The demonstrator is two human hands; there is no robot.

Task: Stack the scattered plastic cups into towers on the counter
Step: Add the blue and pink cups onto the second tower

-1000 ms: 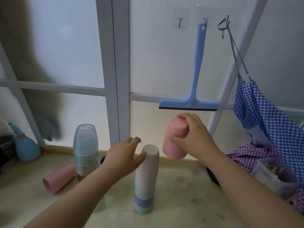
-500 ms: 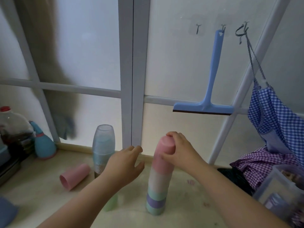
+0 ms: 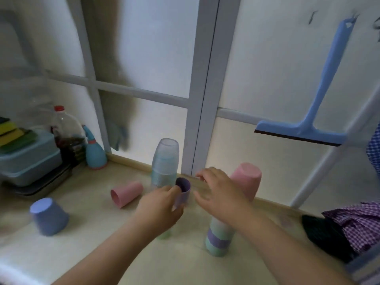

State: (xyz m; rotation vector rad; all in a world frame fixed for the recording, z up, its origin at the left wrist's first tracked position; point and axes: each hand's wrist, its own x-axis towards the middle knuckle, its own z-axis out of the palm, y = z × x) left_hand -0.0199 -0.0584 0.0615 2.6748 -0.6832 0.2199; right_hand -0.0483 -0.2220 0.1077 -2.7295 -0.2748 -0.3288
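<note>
1. A purple cup is gripped by the left hand, fingers curled round its side; its open mouth is turned up and away, and the cup is held above the desk.
2. The right hand is held just beside that cup with fingers spread and loose — nothing is held in it, and whether a fingertip touches the cup cannot be told through the blur.
3. Behind the right hand stands the tower, topped by a pink cup set mouth down over pale, purple and green cups; its middle is hidden by the wrist.
4. A green cup is only partly seen under the left hand.
5. Still scattered on the desk: a pink one lying on its side and a blue-purple one standing mouth down, both to the left.
6. A clear tumbler stack stands at the window, with a squeegee hung on the right.
7. The step in hand is judged to be the fetching of the next cup for the tower — the task looks roughly half done.
8. For the next move the cup would need to be turned mouth down, centred over the pink top and lowered straight; a skewed approach could tip the tall, narrow tower.
</note>
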